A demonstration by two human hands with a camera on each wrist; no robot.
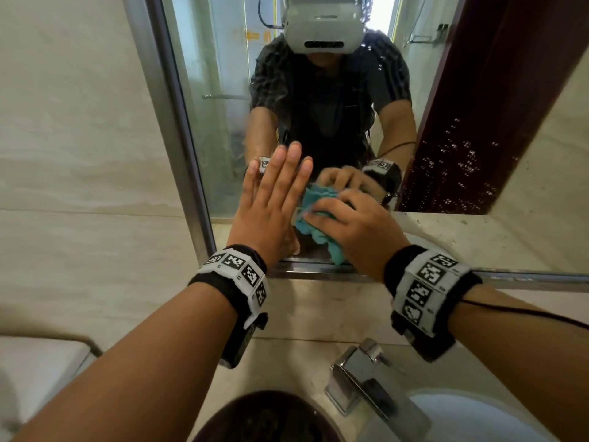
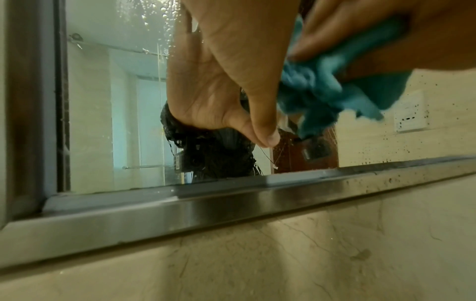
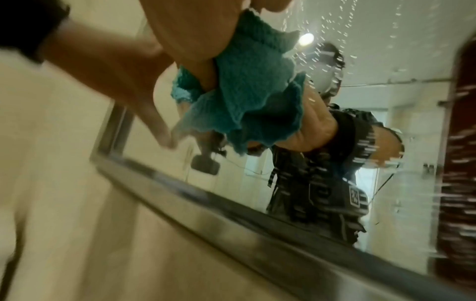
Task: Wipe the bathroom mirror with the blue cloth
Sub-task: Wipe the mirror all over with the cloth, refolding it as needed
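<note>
Hands at mirror (image 1: 223, 90): right (image 1: 353, 231) presses bunched blue cloth (image 1: 314, 224), left (image 1: 271, 199) flat.

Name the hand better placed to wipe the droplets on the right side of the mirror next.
Right. The right hand already grips the blue cloth against the mirror, on the droplets' side. The left hand rests flat on the glass, holding nothing.

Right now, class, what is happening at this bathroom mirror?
A person stands at the mirror above the sink. The right hand grips a bunched blue cloth and presses it against the lower part of the glass. The left hand lies flat beside it, fingers straight, against the mirror. Water droplets dot the glass to the right, so that part does not look wiped. A tap sits below.
</note>
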